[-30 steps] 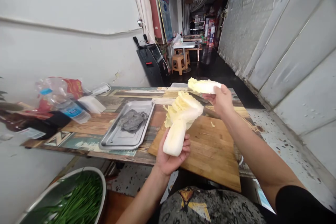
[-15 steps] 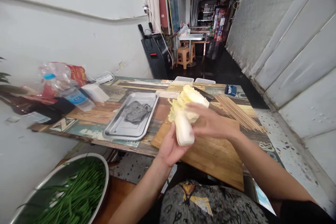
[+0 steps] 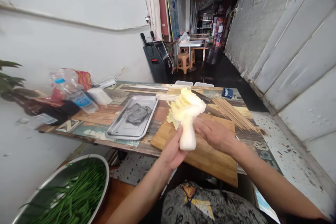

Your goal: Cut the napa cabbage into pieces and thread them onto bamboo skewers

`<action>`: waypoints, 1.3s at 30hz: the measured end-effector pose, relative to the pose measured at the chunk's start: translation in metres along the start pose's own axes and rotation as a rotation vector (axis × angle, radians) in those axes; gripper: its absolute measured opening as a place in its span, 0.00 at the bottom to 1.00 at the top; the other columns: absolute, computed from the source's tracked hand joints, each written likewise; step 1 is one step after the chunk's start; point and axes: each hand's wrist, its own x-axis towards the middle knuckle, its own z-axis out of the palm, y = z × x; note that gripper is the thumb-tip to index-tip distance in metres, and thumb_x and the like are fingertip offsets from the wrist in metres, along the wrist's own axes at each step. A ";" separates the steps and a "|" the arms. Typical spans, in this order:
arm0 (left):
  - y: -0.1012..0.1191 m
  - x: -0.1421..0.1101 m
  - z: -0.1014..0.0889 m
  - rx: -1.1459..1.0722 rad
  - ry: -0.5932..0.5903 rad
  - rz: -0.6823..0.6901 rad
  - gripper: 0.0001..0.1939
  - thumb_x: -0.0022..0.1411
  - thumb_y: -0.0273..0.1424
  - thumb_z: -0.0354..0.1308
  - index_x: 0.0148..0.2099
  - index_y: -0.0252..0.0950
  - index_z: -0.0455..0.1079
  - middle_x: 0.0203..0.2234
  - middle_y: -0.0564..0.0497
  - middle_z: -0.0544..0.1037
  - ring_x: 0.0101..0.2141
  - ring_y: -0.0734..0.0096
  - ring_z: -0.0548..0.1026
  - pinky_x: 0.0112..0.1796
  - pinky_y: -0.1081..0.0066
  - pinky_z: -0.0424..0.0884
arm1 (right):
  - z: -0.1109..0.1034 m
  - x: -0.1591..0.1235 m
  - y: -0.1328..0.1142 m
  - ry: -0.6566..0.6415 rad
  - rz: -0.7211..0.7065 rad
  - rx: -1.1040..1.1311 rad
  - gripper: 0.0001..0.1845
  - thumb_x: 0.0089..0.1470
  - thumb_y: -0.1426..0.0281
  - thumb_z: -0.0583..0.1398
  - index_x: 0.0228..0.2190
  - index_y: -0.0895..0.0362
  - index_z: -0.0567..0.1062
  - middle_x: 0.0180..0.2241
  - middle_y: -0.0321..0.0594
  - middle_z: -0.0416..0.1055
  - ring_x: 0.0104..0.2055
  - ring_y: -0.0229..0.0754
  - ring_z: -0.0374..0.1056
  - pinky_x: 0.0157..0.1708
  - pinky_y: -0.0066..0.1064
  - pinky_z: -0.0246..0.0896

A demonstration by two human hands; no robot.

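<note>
Over the wooden cutting board [image 3: 210,164], my left hand [image 3: 172,152] is closed around the thick white stalk end of some napa cabbage leaves [image 3: 187,136]. My right hand [image 3: 212,131] presses against the stalk's right side with its fingers together; the fingertips are partly hidden behind it. More pale yellow, frilled cabbage leaf [image 3: 187,103] shows just beyond both hands, above the board's far part. A dark knife blade [image 3: 201,96] lies behind the leaves, partly covered.
Left of the board is a metal tray [image 3: 115,131] holding a crumpled grey cloth [image 3: 138,112]. Wooden skewers [image 3: 235,113] and a blue box [image 3: 227,92] lie to the right. A water bottle [image 3: 85,101] stands far left. A bowl of green chives [image 3: 76,189] sits lower left.
My right hand has come down from the upper right, bringing a separate leaf to the cabbage in my left hand. That leaf no longer shows apart. The view has shifted slightly.
</note>
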 end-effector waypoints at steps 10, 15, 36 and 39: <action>0.058 0.014 -0.015 0.568 -0.008 0.492 0.32 0.55 0.38 0.65 0.61 0.40 0.63 0.53 0.45 0.73 0.48 0.62 0.74 0.48 0.66 0.72 | 0.006 -0.046 0.008 0.092 0.334 0.204 0.15 0.61 0.74 0.55 0.48 0.57 0.74 0.43 0.43 0.78 0.43 0.41 0.76 0.44 0.32 0.72; 0.145 0.081 -0.044 1.371 0.447 0.952 0.31 0.56 0.35 0.61 0.62 0.38 0.60 0.56 0.44 0.70 0.55 0.56 0.69 0.56 0.60 0.64 | 0.023 -0.096 0.004 0.093 0.487 0.188 0.12 0.60 0.73 0.55 0.44 0.57 0.76 0.41 0.43 0.79 0.41 0.42 0.76 0.41 0.31 0.73; 0.140 0.151 -0.104 1.691 0.584 0.840 0.33 0.57 0.39 0.60 0.63 0.35 0.61 0.57 0.41 0.70 0.56 0.55 0.69 0.56 0.64 0.64 | 0.042 -0.124 0.002 0.139 0.461 0.119 0.12 0.59 0.69 0.56 0.41 0.57 0.77 0.39 0.44 0.79 0.39 0.45 0.77 0.39 0.34 0.76; 0.167 0.142 -0.108 1.645 0.715 0.819 0.37 0.57 0.45 0.59 0.64 0.31 0.59 0.54 0.38 0.73 0.52 0.56 0.72 0.51 0.65 0.68 | 0.040 -0.121 0.003 0.146 0.446 0.108 0.12 0.58 0.69 0.56 0.40 0.57 0.77 0.38 0.43 0.79 0.38 0.45 0.77 0.39 0.34 0.76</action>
